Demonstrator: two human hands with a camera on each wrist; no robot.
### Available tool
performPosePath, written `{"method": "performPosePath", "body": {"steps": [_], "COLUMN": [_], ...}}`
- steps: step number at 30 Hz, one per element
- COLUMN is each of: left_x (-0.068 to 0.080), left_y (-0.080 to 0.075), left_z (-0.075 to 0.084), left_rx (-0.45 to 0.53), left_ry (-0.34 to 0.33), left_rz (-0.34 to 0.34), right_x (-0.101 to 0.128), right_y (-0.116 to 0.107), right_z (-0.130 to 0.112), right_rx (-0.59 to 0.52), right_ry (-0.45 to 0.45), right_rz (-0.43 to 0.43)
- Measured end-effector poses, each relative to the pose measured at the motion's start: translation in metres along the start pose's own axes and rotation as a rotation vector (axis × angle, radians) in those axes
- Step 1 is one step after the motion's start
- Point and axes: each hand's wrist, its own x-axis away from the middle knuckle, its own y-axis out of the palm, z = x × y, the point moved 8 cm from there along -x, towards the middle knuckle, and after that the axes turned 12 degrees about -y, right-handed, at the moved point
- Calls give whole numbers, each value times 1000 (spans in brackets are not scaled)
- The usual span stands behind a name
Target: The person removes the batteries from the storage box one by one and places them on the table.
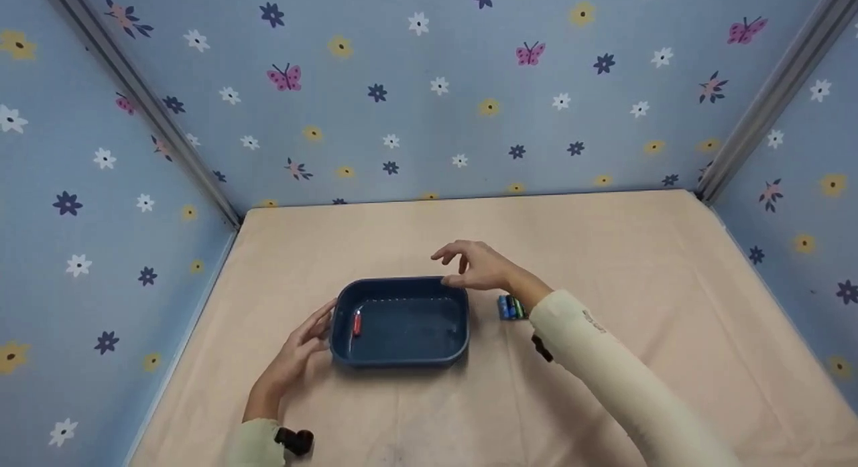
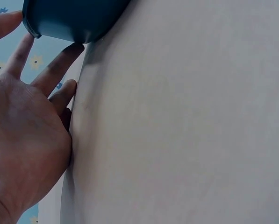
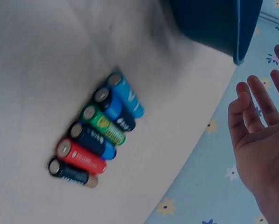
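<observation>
Head view: the blue tray (image 1: 402,356) on the counter (image 1: 603,252) is touched at its left wall by the outstretched left hand (image 1: 298,350); the released right hand (image 1: 476,266) is held over its far corner, batteries (image 1: 511,307) just beside.

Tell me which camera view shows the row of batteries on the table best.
The right wrist view: the batteries lie side by side in full sight, six of them, colours and ends clear. The head view shows only a small cluster beside the blue tray, partly hidden by the right hand and wrist. The left wrist view shows none.
</observation>
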Motion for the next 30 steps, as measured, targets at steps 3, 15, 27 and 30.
{"method": "performPosePath", "body": {"steps": [3, 15, 27, 30], "left_x": [0, -2, -1, 0], "left_y": [0, -1, 0, 0], "left_z": [0, 0, 1, 0], "left_rx": [0, 21, 24, 23], "left_ry": [3, -15, 10, 2], "left_rz": [-1, -4, -25, -28], "right_x": [-8, -39, -65, -70], "right_y": [7, 41, 75, 83], "right_z": [-8, -37, -52, -53], "right_rx": [-18, -48, -121, -130], "right_ry": [-21, -92, -133, -131], "right_rz": [-9, -46, -81, -95]}}
